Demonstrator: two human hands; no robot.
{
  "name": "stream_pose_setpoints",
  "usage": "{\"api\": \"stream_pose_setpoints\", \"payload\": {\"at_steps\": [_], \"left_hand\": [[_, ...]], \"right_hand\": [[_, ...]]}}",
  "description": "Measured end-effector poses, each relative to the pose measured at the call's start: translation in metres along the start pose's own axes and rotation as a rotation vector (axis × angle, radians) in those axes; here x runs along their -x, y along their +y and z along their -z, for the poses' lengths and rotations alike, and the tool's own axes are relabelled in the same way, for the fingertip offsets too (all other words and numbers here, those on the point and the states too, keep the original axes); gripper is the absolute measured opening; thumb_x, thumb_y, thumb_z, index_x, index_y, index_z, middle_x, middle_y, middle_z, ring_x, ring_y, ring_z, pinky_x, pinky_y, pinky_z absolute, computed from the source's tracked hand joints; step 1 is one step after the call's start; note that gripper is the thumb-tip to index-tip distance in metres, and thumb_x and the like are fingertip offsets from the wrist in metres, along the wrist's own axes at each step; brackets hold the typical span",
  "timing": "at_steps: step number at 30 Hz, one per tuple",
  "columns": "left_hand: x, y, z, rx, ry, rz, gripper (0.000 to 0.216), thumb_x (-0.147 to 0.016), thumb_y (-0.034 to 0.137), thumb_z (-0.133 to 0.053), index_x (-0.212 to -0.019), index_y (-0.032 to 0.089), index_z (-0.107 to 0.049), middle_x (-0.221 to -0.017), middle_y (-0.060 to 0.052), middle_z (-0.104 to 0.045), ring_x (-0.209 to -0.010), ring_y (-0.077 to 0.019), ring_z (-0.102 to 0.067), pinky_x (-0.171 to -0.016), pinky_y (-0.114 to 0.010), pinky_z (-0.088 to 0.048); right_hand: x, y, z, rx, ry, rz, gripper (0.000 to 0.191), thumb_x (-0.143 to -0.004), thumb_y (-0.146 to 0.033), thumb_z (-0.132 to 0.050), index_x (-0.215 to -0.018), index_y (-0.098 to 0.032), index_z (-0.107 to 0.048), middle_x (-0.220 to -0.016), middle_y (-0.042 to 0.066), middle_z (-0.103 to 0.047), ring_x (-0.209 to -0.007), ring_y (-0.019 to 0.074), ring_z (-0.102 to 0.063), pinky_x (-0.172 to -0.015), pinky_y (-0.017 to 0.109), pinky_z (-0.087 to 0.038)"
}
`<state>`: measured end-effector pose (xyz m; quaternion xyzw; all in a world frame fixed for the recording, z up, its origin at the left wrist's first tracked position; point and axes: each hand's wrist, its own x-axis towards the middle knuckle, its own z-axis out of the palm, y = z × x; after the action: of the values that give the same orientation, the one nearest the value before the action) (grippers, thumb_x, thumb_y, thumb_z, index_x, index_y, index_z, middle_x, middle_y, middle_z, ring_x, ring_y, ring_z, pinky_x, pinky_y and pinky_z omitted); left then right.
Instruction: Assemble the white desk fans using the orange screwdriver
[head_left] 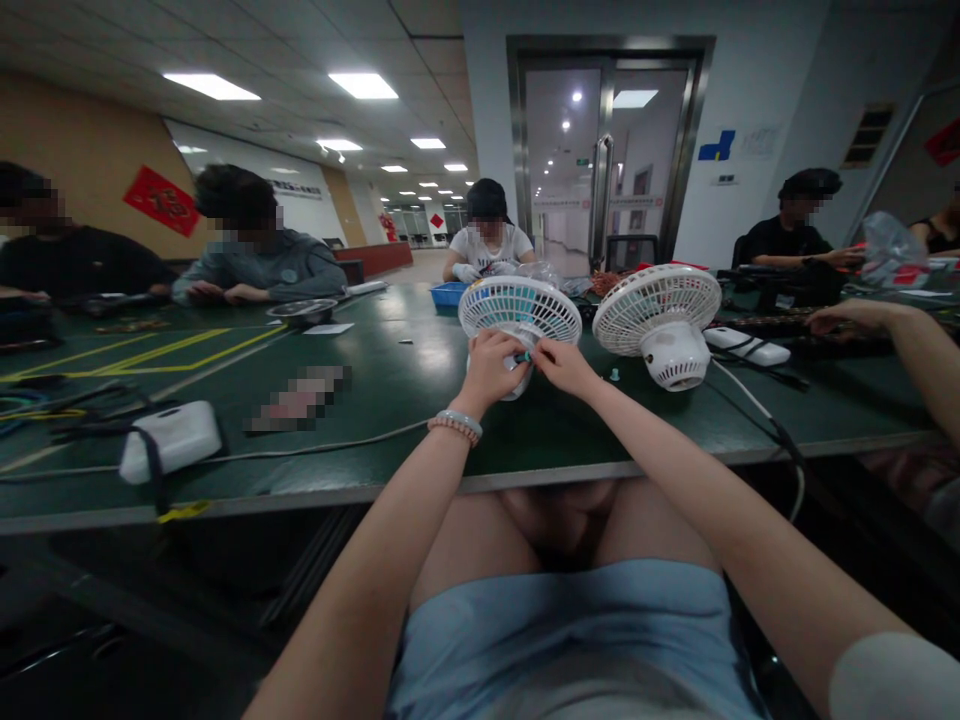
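A white fan (519, 305) with a slatted round guard faces away from me, close to the table's front edge. My left hand (491, 368) is closed at its back, fingers curled round a small dark-and-teal piece (523, 357). Pinched beside that piece, my right hand (566, 368) has its fingertips together; what lies between them is too small to name. Both hands partly cover the fan's body. To the right a second white fan (660, 310) rests tilted, its guard upward. A small teal knob-like part (615, 375) lies on the table between the fans.
The green table (375, 400) carries a white box-shaped device (171, 440) at left and a white power strip (748, 346) at right. A grey cable (337, 440) crosses the front. A blue tray (448, 294) stands beyond the fan. Several people sit around; another person's arm (900, 335) reaches in from the right.
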<state>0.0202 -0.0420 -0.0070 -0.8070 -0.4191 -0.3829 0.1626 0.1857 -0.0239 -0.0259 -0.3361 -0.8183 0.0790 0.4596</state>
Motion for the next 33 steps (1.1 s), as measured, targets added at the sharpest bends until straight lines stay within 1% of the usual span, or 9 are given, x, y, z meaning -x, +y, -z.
{"api": "stream_pose_setpoints", "payload": {"at_steps": [8, 11, 14, 17, 22, 25, 27, 29, 33], "left_hand": [[0.0, 0.001, 0.0, 0.008, -0.004, 0.011, 0.013, -0.071, 0.029, -0.059, -0.08, 0.022, -0.065, -0.091, -0.002, -0.064, -0.098, -0.0228, -0.049, -0.087, -0.04, -0.033], [0.0, 0.0, -0.001, 0.008, -0.006, -0.001, 0.014, -0.07, 0.028, -0.059, -0.081, 0.022, -0.065, -0.092, -0.002, -0.064, -0.099, -0.0228, -0.048, -0.086, -0.039, -0.033], [0.001, -0.002, -0.002, 0.007, -0.01, -0.007, 0.015, -0.069, 0.026, -0.059, -0.082, 0.022, -0.064, -0.093, -0.002, -0.064, -0.1, -0.0229, -0.048, -0.087, -0.04, -0.033], [0.0, -0.001, -0.001, 0.009, -0.003, -0.006, 0.014, -0.069, 0.026, -0.06, -0.081, 0.021, -0.064, -0.093, -0.002, -0.064, -0.1, -0.0231, -0.048, -0.087, -0.04, -0.033], [-0.001, 0.003, 0.001, 0.004, -0.013, 0.014, 0.013, -0.071, 0.03, -0.059, -0.079, 0.021, -0.064, -0.091, -0.002, -0.064, -0.098, -0.0235, -0.049, -0.087, -0.04, -0.033], [-0.001, 0.004, 0.001, 0.007, -0.003, 0.015, 0.011, -0.07, 0.028, -0.06, -0.078, 0.021, -0.064, -0.09, -0.002, -0.064, -0.099, -0.0236, -0.049, -0.086, -0.04, -0.033], [-0.001, 0.003, 0.001, 0.009, -0.003, 0.015, 0.011, -0.07, 0.028, -0.06, -0.078, 0.021, -0.064, -0.09, -0.002, -0.064, -0.1, -0.0237, -0.049, -0.087, -0.04, -0.033], [-0.001, 0.002, 0.001, 0.008, -0.004, 0.017, 0.011, -0.07, 0.027, -0.06, -0.079, 0.022, -0.064, -0.091, -0.002, -0.064, -0.1, -0.0237, -0.049, -0.087, -0.04, -0.033], [-0.002, 0.0, 0.0, -0.001, 0.0, 0.024, 0.013, -0.069, 0.027, -0.061, -0.08, 0.022, -0.064, -0.093, -0.003, -0.064, -0.101, -0.0243, -0.05, -0.088, -0.041, -0.034]], "right_hand": [[0.001, -0.003, 0.003, 0.141, -0.062, 0.077, 0.021, -0.086, -0.027, -0.038, -0.074, -0.017, -0.051, -0.067, 0.0, -0.052, -0.064, 0.0124, -0.046, -0.061, 0.024, -0.032], [0.002, -0.008, 0.007, 0.275, -0.115, 0.146, 0.018, -0.085, -0.023, -0.037, -0.08, -0.016, -0.053, -0.075, 0.003, -0.055, -0.07, 0.0145, -0.047, -0.067, 0.026, -0.033], [0.004, -0.016, 0.011, 0.436, -0.138, 0.215, 0.017, -0.083, -0.022, -0.04, -0.088, -0.015, -0.056, -0.088, 0.008, -0.057, -0.081, 0.0185, -0.049, -0.075, 0.03, -0.032], [0.006, -0.021, 0.016, 0.514, -0.161, 0.229, 0.02, -0.081, -0.022, -0.042, -0.094, -0.015, -0.056, -0.093, 0.011, -0.056, -0.086, 0.0213, -0.049, -0.079, 0.033, -0.032], [0.012, -0.013, 0.035, 0.572, -0.164, 0.093, 0.019, -0.08, -0.024, -0.044, -0.091, -0.016, -0.057, -0.094, 0.011, -0.054, -0.087, 0.0213, -0.051, -0.075, 0.031, -0.037], [0.019, -0.004, 0.045, 0.612, -0.245, -0.047, 0.025, -0.078, -0.037, -0.051, -0.093, -0.017, -0.057, -0.099, 0.01, -0.052, -0.085, 0.0217, -0.053, -0.069, 0.031, -0.04], [0.023, 0.0, 0.047, 0.61, -0.326, -0.127, 0.036, -0.074, -0.045, -0.056, -0.1, -0.019, -0.056, -0.106, 0.01, -0.05, -0.081, 0.0206, -0.055, -0.066, 0.031, -0.042], [0.024, 0.002, 0.047, 0.614, -0.363, -0.175, 0.045, -0.072, -0.048, -0.059, -0.107, -0.021, -0.053, -0.113, 0.011, -0.046, -0.081, 0.0201, -0.056, -0.067, 0.032, -0.044], [0.022, 0.004, 0.044, 0.664, -0.388, -0.239, 0.045, -0.071, -0.047, -0.059, -0.109, -0.023, -0.053, -0.117, 0.012, -0.043, -0.086, 0.024, -0.058, -0.07, 0.036, -0.046]]}}
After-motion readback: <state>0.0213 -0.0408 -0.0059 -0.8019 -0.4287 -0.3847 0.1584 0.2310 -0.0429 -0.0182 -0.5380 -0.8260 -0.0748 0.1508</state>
